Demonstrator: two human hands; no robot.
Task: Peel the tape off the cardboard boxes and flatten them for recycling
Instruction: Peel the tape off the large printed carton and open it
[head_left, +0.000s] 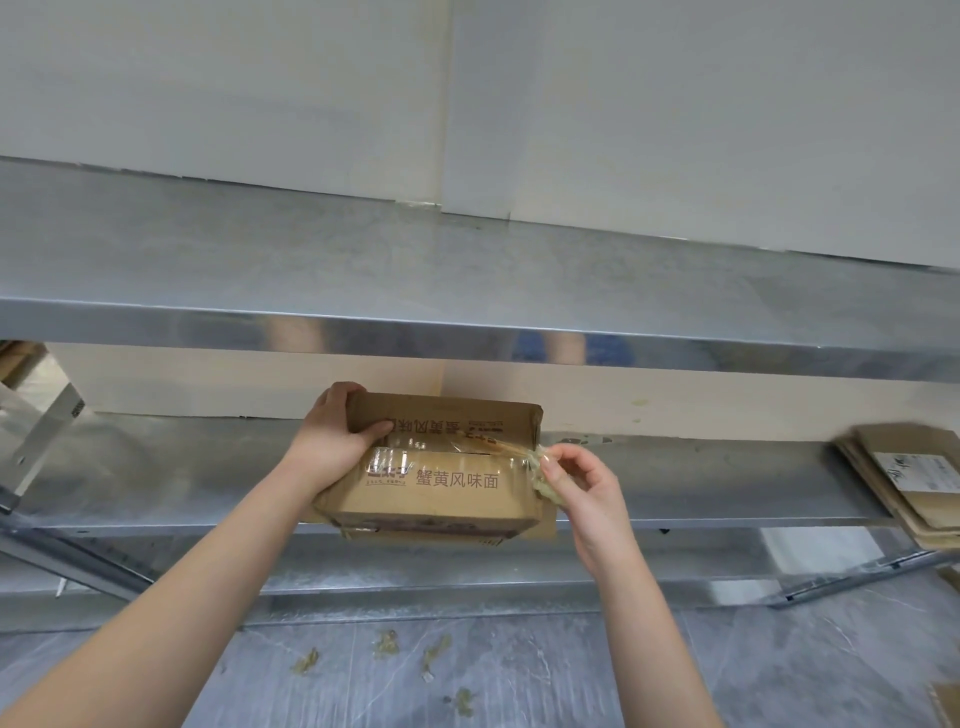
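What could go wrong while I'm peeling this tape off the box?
1. The tape is bunched thin where the right hand pinches it; it may snap and leave the strip along the seam stuck.
2. The box sits near the shelf edge, held only by the left hand; a hard pull could drag it off.
3. Tape scraps on the floor could stick underfoot.

cardboard box | near flap: "蟹黄风味面" | far flap: same, inverted
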